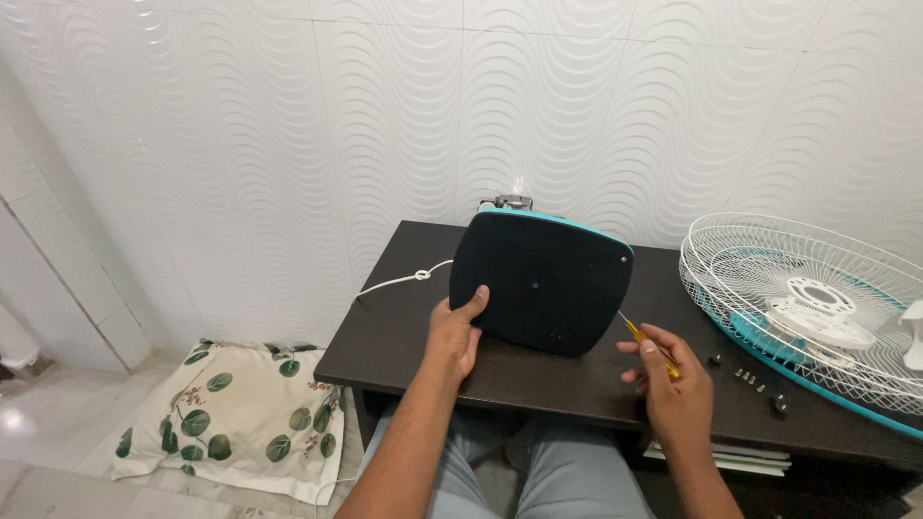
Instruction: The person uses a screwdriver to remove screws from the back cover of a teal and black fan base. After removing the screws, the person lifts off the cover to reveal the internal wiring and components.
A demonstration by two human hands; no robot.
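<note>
Your left hand (454,332): thumb up on black underside, fingers wrapped round lower left edge of fan base (541,279), clamped, holding it tipped on edge on dark table (404,336). Your right hand (673,384): fingers pinched shut on yellow screwdriver (646,344), tip just beside base's lower right edge. White cord (404,281) trails left. Fan grille (808,303) right, small screws (750,378) near it. Leaf-print pillow (236,418) on floor.

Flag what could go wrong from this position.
The black base stands tilted on edge, steadied only by the left hand; it may tip over. The small screws lie loose near the table edge and could roll off. The screwdriver in the right hand might slip.
</note>
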